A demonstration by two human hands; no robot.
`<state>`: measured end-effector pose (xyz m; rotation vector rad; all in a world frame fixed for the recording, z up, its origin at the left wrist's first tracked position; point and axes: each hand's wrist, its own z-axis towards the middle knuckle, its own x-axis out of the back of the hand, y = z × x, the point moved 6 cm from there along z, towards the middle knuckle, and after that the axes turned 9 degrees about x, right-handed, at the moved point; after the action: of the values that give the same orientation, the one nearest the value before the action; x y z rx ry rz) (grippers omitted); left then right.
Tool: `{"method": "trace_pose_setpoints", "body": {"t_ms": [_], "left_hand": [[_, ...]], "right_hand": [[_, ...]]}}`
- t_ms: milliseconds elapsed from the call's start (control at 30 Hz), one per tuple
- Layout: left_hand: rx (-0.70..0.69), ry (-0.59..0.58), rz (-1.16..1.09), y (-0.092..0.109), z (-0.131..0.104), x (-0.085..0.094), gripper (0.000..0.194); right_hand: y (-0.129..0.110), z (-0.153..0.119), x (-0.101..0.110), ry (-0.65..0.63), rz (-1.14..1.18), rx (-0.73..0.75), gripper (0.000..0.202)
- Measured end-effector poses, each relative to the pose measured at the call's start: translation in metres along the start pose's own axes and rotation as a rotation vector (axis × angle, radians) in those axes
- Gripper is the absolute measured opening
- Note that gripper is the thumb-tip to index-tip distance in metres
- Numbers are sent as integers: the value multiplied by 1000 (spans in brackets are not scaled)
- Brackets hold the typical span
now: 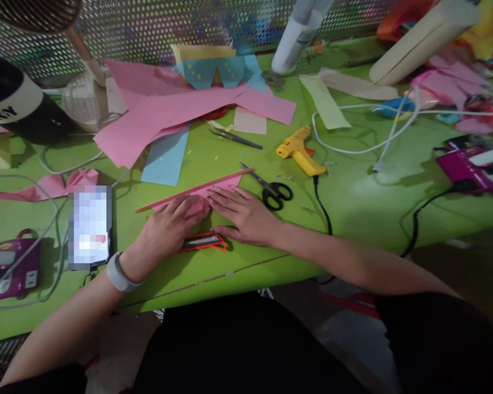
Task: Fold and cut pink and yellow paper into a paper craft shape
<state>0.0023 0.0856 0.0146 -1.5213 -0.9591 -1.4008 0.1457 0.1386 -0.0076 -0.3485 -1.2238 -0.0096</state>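
Note:
A pink sheet of paper [196,204] with a long folded strip [189,191] along its far edge lies under both my hands. My left hand [167,229] presses on its left part, fingers laid forward over the paper. From the right, my right hand [246,216] rests flat on the sheet, fingers stretched out and pointing left. Close below the hands is an orange-edged cutter knife [203,242], its left end hidden by my left hand. Black-handled scissors [273,190] lie just right of the paper, their tip near the strip's end.
A yellow glue gun [299,150] with a black cord lies to the right. Tweezers [236,138], pink sheets [156,117] and blue paper [166,158] are farther back. A phone [89,227] lies at left. White cable [353,150] loops at right, near a purple power strip [460,167].

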Motion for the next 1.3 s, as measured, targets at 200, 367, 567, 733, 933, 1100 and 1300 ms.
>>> {"method": "trace_pose_setpoints", "body": {"t_ms": [200, 367, 567, 733, 933, 1100, 1300], "left_hand": [[-28, 70, -19, 0, -2, 0, 53], [-44, 127, -61, 0, -4, 2, 51], [-74, 185, -73, 0, -5, 4, 41], [-99, 180, -87, -1, -4, 0, 42], [-81, 215, -103, -4, -6, 7, 41], [-72, 256, -139, -1, -10, 14, 60], [-76, 228, -116, 0, -11, 5, 73]], "right_hand": [[1, 1, 1, 1, -7, 6, 63], [1, 1, 3, 12, -19, 26, 62], [2, 1, 1, -4, -43, 13, 62], [2, 1, 0, -3, -36, 16, 64], [2, 0, 1, 19, -54, 46, 66], [3, 0, -1, 6, -23, 31, 61], [2, 1, 2, 14, -40, 39, 61]]}}
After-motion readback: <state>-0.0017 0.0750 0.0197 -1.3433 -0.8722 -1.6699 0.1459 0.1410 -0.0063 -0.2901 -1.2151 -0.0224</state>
